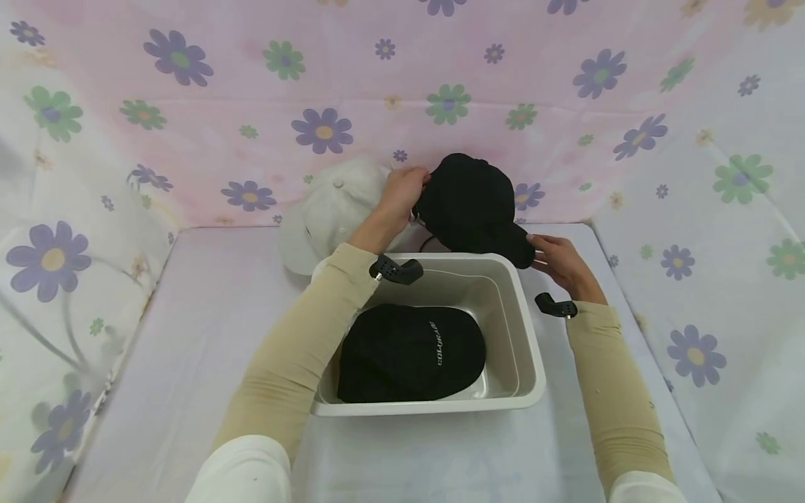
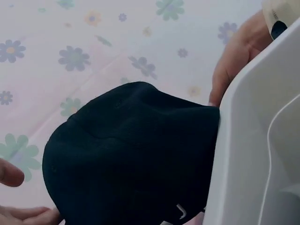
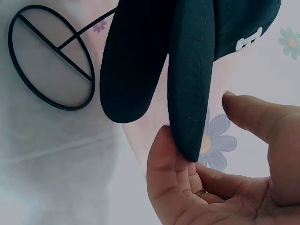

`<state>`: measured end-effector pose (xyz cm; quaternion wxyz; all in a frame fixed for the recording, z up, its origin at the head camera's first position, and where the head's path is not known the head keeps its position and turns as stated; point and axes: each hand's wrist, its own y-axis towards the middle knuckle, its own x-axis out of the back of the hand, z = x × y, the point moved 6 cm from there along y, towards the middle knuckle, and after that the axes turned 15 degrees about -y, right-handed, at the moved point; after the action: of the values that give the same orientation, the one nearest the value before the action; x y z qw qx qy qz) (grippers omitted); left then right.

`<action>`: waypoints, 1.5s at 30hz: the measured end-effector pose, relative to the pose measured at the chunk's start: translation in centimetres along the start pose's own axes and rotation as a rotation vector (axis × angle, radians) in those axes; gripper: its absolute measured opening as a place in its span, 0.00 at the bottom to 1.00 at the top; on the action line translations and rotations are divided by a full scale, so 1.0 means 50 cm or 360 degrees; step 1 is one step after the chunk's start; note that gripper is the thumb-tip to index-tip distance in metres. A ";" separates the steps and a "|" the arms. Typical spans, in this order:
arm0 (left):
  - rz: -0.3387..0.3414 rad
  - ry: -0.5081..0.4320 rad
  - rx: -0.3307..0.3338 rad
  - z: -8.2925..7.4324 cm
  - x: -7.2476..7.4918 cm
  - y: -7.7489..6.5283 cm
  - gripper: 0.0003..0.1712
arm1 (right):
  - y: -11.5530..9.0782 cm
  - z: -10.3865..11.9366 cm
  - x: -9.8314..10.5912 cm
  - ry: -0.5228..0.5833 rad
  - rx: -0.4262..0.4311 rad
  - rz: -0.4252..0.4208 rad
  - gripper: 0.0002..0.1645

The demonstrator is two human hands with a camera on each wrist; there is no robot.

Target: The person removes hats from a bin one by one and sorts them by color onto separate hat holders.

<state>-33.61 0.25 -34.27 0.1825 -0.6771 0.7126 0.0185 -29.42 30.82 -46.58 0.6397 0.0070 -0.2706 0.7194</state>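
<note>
A black cap sits at the back, in front of the flowered cloth, with its brim toward the right. My left hand is at the crown's left edge; in the left wrist view its fingertips meet the crown while the thumb stands apart. On the other side, my right hand touches the end of the brim with its fingers, thumb raised off it. The right wrist view shows white lettering on this cap and a second dark brim beside the first.
A pale plastic bin stands in front, holding a black cap with white lettering. Left of the hands is a white cap. A black wire stand with a round base shows behind the bin. Flowered cloth walls surround the table.
</note>
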 end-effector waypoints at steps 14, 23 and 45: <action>-0.0050 -0.0313 0.0337 0.009 -0.001 0.013 0.25 | -0.002 0.017 0.020 0.0122 0.0088 -0.0055 0.42; -0.0058 -0.0607 0.0665 0.026 -0.003 0.006 0.26 | 0.002 0.019 0.020 0.0054 0.0022 -0.0079 0.43; 0.0007 -0.0903 0.0457 0.044 -0.026 0.003 0.18 | 0.011 0.050 0.026 0.0138 0.0096 -0.0106 0.45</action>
<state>-33.20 2.11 -35.99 0.4675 -0.6108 0.6301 0.1063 -31.01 31.01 -44.16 0.6739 0.0040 -0.2205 0.7052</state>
